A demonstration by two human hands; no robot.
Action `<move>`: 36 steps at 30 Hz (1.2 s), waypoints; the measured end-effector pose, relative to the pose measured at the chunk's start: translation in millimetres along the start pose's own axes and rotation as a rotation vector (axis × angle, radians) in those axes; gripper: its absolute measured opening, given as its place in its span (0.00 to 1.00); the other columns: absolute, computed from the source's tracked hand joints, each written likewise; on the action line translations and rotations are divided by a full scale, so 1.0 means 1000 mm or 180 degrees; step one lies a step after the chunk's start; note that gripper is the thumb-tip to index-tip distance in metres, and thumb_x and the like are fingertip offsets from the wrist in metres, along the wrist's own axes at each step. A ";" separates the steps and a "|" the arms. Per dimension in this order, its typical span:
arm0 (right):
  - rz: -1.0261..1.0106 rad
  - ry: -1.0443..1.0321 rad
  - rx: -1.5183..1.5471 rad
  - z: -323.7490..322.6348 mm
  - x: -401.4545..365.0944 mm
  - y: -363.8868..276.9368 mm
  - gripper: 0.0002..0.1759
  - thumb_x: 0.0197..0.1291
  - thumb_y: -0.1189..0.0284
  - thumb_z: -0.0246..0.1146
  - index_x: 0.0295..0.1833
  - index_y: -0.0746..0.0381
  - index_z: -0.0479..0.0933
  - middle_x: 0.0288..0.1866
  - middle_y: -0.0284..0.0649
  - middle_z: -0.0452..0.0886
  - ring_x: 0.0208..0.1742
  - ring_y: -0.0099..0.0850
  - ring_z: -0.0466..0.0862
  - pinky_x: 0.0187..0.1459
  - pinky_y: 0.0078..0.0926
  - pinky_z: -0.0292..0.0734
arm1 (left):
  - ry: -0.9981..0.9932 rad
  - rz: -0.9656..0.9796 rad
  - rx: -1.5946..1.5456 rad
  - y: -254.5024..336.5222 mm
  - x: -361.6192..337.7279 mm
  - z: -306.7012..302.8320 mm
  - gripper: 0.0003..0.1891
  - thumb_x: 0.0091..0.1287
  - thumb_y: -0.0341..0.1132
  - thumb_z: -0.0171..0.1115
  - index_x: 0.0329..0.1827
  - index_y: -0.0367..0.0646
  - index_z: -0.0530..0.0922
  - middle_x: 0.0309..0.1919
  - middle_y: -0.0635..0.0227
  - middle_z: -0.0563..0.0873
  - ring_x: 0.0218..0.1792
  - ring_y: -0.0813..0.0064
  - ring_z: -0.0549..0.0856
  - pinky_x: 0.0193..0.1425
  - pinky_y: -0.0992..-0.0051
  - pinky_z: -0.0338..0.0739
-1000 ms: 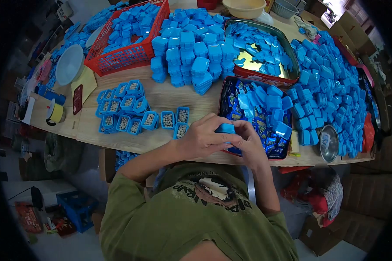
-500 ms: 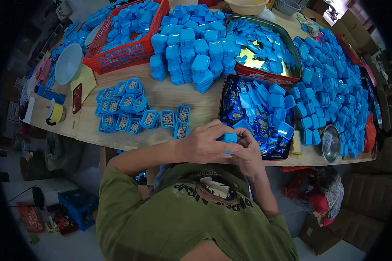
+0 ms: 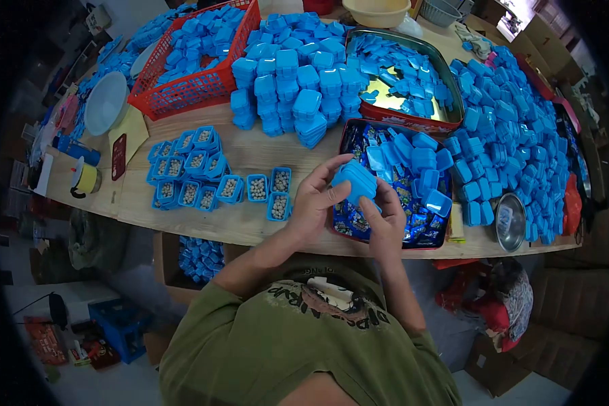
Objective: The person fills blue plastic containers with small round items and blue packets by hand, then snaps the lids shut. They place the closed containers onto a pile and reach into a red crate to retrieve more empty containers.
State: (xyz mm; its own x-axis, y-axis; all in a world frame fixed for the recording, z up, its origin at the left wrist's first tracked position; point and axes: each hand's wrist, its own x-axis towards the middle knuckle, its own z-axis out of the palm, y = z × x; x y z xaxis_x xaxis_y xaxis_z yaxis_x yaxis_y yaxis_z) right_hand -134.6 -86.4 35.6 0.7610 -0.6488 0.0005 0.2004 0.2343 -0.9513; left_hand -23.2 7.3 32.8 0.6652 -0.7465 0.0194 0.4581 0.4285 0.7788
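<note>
- Head view: a small blue plastic box [image 3: 354, 180] is held up between both hands, just above the near left corner of a red-walled rectangular tray [image 3: 423, 247]
- The left hand [image 3: 313, 203] is pressed against the box's left side with its thumb, while its other fingers are spread and arched over the top
- The right hand [image 3: 388, 220] is set under the box's right end, its fingers curled together and pinching the lower edge
- The tray is filled with dark blue printed sachets [image 3: 358, 220] and loose blue boxes; part of it is hidden by the two hands
- Just left of the left hand, three open blue boxes filled with pale pellets [image 3: 269, 187] are laid on the bare wooden table [image 3: 264, 152], with a larger cluster of filled open boxes [image 3: 189, 172] beyond them
- A stack of closed blue boxes [image 3: 291, 74] is piled farther back, between a red plastic mesh basket [image 3: 183, 91] and a gold-bottomed metal tray of blue lids [image 3: 406, 116]
- A wide heap of blue boxes [image 3: 514, 135] is spread along the right, with a small round metal dish [image 3: 509, 222] at its near edge
- A yellow cup [image 3: 86, 177] is seen at the far left edge
</note>
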 end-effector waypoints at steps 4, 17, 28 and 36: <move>-0.0048 -0.0651 -0.1099 -0.026 0.003 -0.012 0.28 0.55 0.71 0.68 0.60 0.67 0.70 0.48 0.40 0.76 0.51 0.27 0.77 0.52 0.23 0.72 | -0.1551 0.0400 0.2965 0.041 0.009 -0.013 0.31 0.56 0.34 0.71 0.64 0.43 0.71 0.53 0.65 0.80 0.54 0.71 0.80 0.57 0.72 0.73; -0.2066 0.0136 -0.2245 -0.003 0.000 -0.018 0.06 0.53 0.79 0.68 0.37 0.65 0.79 0.37 0.37 0.74 0.39 0.28 0.73 0.38 0.22 0.68 | -0.1149 0.0898 0.3116 0.023 -0.004 -0.003 0.33 0.55 0.34 0.72 0.67 0.46 0.71 0.41 0.64 0.80 0.39 0.75 0.78 0.40 0.78 0.72; 0.0541 -0.0745 0.0685 -0.025 -0.005 -0.019 0.28 0.44 0.76 0.75 0.53 0.64 0.74 0.53 0.36 0.73 0.52 0.27 0.75 0.52 0.25 0.73 | -0.2055 0.2589 0.3944 0.043 -0.004 0.011 0.20 0.55 0.37 0.69 0.53 0.58 0.83 0.40 0.61 0.80 0.36 0.63 0.80 0.37 0.69 0.76; 0.1392 -0.0962 0.1496 -0.019 -0.026 -0.033 0.43 0.39 0.75 0.78 0.62 0.65 0.63 0.56 0.42 0.74 0.55 0.32 0.78 0.56 0.29 0.75 | -0.2682 0.3054 0.4089 0.063 -0.008 0.025 0.20 0.54 0.34 0.67 0.51 0.62 0.83 0.43 0.62 0.80 0.32 0.66 0.80 0.32 0.75 0.78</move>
State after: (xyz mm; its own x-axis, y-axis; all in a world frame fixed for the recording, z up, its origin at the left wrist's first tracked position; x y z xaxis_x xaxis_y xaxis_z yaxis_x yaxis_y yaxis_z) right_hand -173.0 -90.7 61.1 0.9567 -0.2107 -0.2010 0.0306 0.7592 -0.6501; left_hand -13.8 27.7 97.5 -0.2363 -0.7085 0.6649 -0.8265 0.5064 0.2460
